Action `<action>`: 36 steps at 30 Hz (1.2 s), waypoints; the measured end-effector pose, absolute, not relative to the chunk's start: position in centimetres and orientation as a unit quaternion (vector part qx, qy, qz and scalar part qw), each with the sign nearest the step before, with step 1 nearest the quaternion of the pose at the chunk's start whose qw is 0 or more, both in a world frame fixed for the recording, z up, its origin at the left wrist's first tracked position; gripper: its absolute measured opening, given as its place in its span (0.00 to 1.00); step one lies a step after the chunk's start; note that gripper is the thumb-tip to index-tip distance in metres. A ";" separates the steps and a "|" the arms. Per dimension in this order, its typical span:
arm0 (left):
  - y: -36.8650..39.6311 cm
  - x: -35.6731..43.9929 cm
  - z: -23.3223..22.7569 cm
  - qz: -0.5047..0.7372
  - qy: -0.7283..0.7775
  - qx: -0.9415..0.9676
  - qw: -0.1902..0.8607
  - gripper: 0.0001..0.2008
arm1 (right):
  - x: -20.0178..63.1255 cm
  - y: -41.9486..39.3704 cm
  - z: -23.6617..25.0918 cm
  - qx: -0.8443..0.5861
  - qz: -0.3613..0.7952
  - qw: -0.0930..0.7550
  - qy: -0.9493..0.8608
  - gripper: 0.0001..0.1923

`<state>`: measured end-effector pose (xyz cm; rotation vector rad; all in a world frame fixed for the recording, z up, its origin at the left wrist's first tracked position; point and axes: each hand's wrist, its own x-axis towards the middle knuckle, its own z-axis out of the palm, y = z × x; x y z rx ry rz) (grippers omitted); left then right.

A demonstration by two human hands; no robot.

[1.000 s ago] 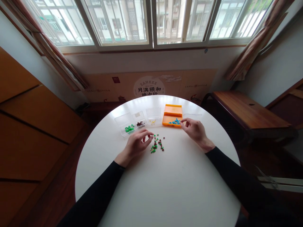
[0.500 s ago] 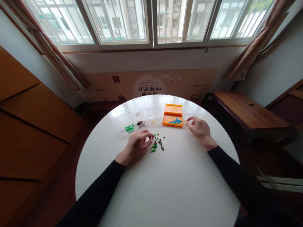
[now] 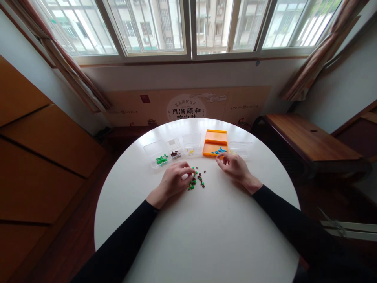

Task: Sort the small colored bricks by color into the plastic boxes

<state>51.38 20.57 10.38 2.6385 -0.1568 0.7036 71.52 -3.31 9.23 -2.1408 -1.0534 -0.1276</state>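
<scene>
Single head view only, so nothing is being shared with a second camera. The round white table (image 3: pixel 206 228) is being viewed from above and close, facing forward and down toward the window (image 3: pixel 188 27). Edges are being bent, probably by wide-angle distortion.

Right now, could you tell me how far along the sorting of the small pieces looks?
Partly done: green pieces, brown pieces and blue pieces already lie in boxes. The left hand touches the mixed pile; the right hand is beside the orange box. That pile remains.
</scene>
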 end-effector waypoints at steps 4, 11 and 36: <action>20.8 51.2 10.7 0.254 -0.047 0.946 0.195 0.07 | 71.6 -3.4 9.3 -0.831 -0.046 0.372 -0.411 0.12; 20.6 51.2 11.0 0.257 -0.040 0.942 0.211 0.06 | 71.5 -3.4 9.5 -0.823 -0.039 0.376 -0.425 0.13; 19.9 51.0 11.1 0.232 -0.001 0.945 0.232 0.04 | 71.4 -3.3 9.1 -0.816 -0.029 0.383 -0.431 0.13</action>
